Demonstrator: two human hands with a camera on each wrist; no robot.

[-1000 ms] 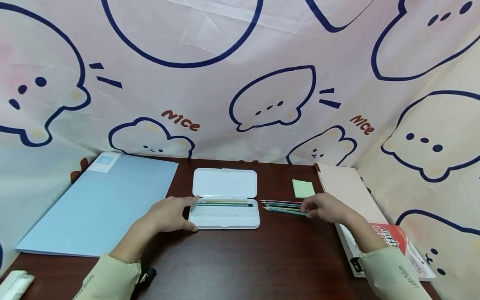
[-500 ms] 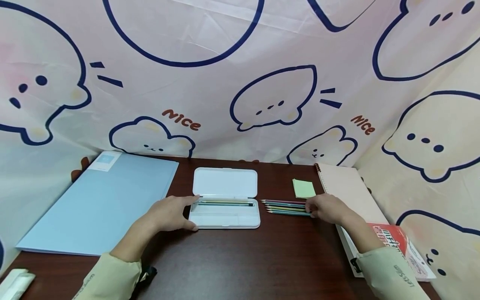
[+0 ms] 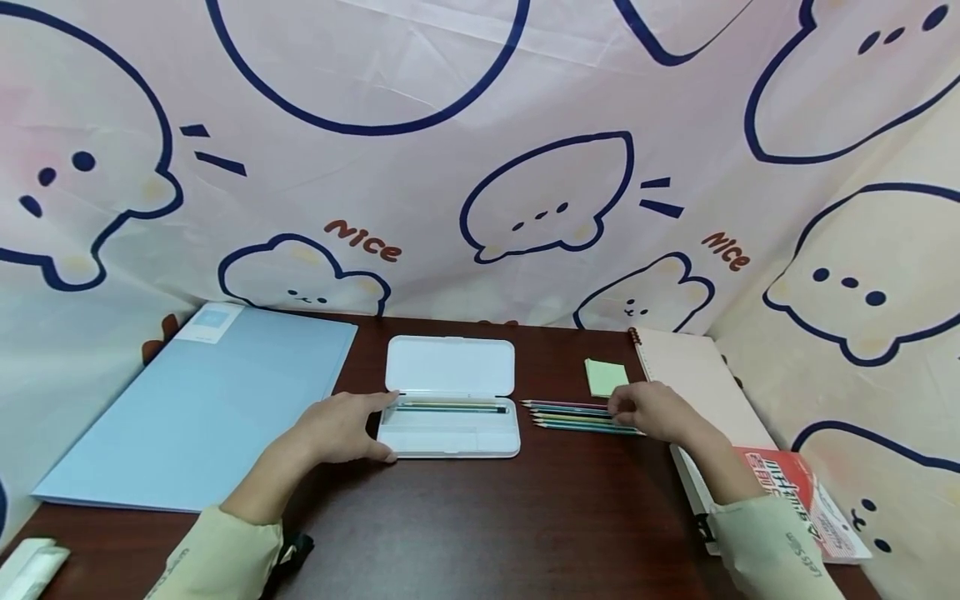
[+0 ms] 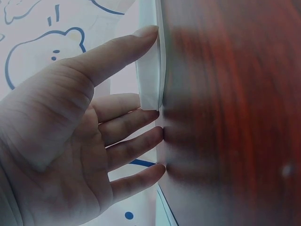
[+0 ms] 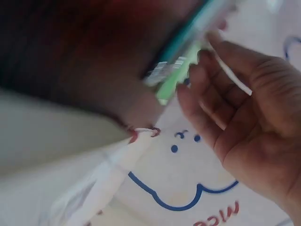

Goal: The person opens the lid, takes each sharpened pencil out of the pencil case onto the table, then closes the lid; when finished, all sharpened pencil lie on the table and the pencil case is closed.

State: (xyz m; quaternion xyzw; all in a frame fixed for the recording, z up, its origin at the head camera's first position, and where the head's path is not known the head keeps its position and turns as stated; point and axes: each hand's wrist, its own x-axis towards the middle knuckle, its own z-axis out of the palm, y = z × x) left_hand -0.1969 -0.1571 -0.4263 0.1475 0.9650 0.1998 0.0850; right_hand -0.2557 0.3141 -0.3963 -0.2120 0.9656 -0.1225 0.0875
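Observation:
An open white pencil case (image 3: 435, 442) lies on the table with a few pencils (image 3: 450, 407) in its rear slot. My left hand (image 3: 337, 429) holds its left end, thumb (image 4: 146, 34) on the near side and fingers behind. To its right lies a row of several colored pencils (image 3: 566, 416), tips toward the case. My right hand (image 3: 652, 411) is at their right ends, fingers curled over the farther ones and hiding those ends. The nearest teal pencil (image 5: 188, 33) sticks out past the fingers. I cannot tell whether the fingers pinch any pencil.
Green sticky notes (image 3: 606, 377) lie just behind the pencils. A blue folder (image 3: 202, 408) covers the left side. A spiral notebook (image 3: 701, 375) and a red-and-white book (image 3: 806, 492) lie at right, under the right forearm. A white object (image 3: 33, 571) sits at lower left.
The pencils have been evened into a flatter row, and the nearest one has slid right. My right hand has shifted slightly right and toward the far pencils. The left hand stays put.

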